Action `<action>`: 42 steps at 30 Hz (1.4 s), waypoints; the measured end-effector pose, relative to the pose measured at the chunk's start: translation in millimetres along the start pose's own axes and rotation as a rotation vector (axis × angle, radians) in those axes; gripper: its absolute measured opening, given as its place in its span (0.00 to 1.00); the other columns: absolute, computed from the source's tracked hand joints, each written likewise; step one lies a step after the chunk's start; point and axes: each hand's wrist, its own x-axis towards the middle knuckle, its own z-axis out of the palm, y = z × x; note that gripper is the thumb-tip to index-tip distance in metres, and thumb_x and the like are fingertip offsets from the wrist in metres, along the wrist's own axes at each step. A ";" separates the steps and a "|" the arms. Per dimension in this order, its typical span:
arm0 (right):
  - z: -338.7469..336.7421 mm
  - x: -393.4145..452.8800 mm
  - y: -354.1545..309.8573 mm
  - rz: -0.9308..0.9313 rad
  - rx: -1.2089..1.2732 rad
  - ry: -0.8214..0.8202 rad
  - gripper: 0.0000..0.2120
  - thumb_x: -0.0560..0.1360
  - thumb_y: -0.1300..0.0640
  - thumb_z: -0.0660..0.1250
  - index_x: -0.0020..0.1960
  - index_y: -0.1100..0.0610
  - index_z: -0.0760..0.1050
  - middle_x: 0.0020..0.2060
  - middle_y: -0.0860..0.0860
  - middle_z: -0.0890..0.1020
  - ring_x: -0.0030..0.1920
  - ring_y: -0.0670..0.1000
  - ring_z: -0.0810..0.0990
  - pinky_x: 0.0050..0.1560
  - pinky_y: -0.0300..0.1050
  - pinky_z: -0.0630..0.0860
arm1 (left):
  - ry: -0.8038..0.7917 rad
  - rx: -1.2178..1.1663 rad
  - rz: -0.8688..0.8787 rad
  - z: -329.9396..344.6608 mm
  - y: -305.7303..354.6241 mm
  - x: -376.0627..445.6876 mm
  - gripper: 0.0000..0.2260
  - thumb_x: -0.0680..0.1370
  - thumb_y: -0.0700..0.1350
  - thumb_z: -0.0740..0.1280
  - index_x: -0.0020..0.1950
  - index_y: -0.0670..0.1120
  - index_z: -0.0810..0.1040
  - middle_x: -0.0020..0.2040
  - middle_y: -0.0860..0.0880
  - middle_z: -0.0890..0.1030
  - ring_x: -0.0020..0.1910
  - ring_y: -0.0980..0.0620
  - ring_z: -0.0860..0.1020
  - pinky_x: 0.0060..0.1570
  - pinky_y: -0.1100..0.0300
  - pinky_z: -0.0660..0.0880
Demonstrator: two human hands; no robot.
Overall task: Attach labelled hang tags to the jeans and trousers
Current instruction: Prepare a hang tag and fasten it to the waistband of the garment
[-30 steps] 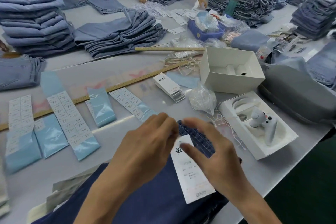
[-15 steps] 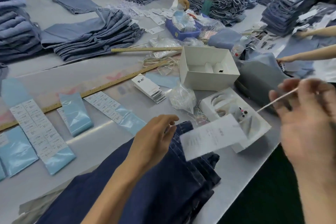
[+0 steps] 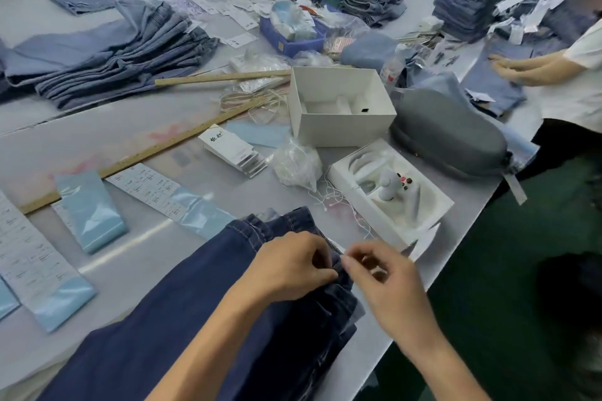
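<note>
A worker fastens a hang tag to dark indigo denim jeans (image 3: 182,329) at the table's near edge.

Left hand (image 3: 290,265) pinches the waistband; right hand (image 3: 387,280) pinches something small beside it, apparently the tag's string. The white card tag (image 3: 423,239) peeks out behind. Next, likely securing the loop.

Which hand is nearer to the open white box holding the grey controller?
Right. The right hand sits just in front of the white box, near its front corner. The left hand is farther left, gripping the dark jeans.
</note>
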 end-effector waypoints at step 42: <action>8.1 -12.9 -0.6 -0.059 0.191 0.295 0.07 0.79 0.52 0.66 0.51 0.43 0.82 0.50 0.44 0.84 0.53 0.46 0.82 0.51 0.30 0.75 | 0.554 -1.599 0.091 -15.2 -35.4 -42.3 0.05 0.73 0.35 0.66 0.41 0.45 0.76 0.43 0.39 0.85 0.45 0.45 0.84 0.41 0.54 0.83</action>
